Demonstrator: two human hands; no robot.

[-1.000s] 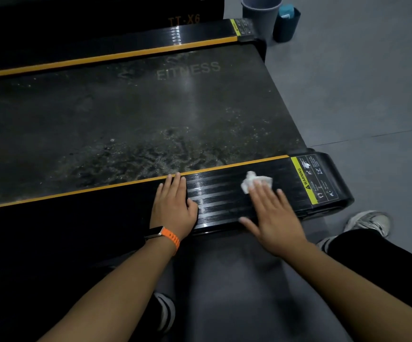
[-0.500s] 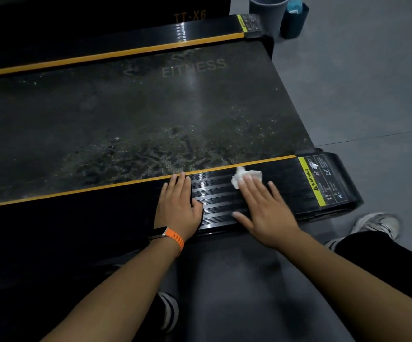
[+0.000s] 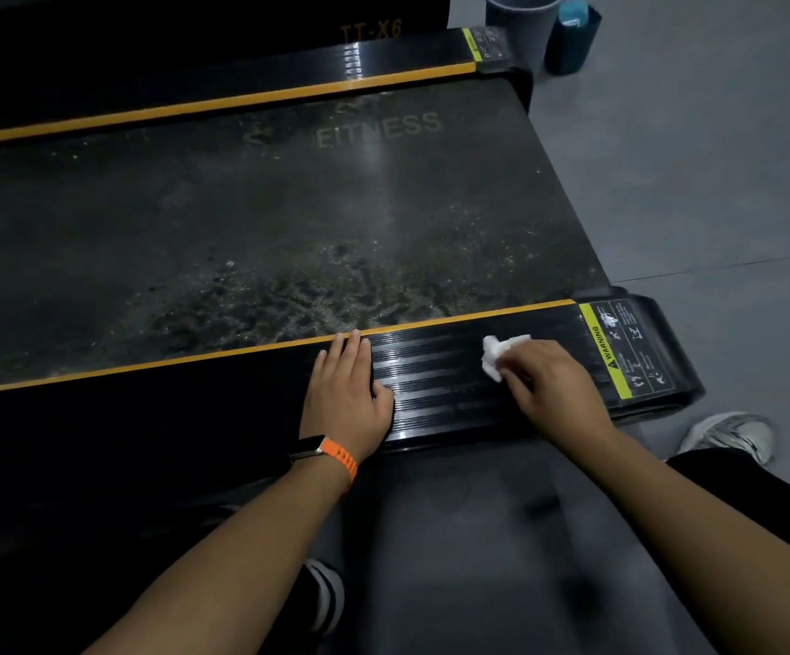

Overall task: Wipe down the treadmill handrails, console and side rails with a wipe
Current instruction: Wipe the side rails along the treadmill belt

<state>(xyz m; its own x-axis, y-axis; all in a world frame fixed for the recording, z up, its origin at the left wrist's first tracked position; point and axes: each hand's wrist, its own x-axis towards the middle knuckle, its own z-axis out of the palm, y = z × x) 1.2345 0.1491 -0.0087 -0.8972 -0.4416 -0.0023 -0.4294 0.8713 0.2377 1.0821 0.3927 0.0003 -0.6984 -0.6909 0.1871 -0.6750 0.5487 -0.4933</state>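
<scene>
A black ribbed side rail (image 3: 440,385) with an orange edge stripe runs along the near side of the treadmill. My right hand (image 3: 549,385) presses a crumpled white wipe (image 3: 497,354) onto the rail, close to the yellow warning label (image 3: 620,352) at its end. The wipe pokes out from under my fingertips. My left hand (image 3: 348,394), with an orange watch band on its wrist, lies flat on the rail to the left, fingers together, holding nothing. The dusty treadmill belt (image 3: 289,219) lies beyond, and the far side rail (image 3: 242,82) behind it.
A grey bin (image 3: 521,21) and a teal bottle in a dark holder (image 3: 573,33) stand on the grey floor past the treadmill's far corner. My white shoe (image 3: 729,437) and dark trouser leg are at the right; another shoe (image 3: 327,598) shows between my arms.
My right hand slid the wipe left along the rail, then back right toward the warning label, and its fingers have curled over the wipe. My left hand stayed in place.
</scene>
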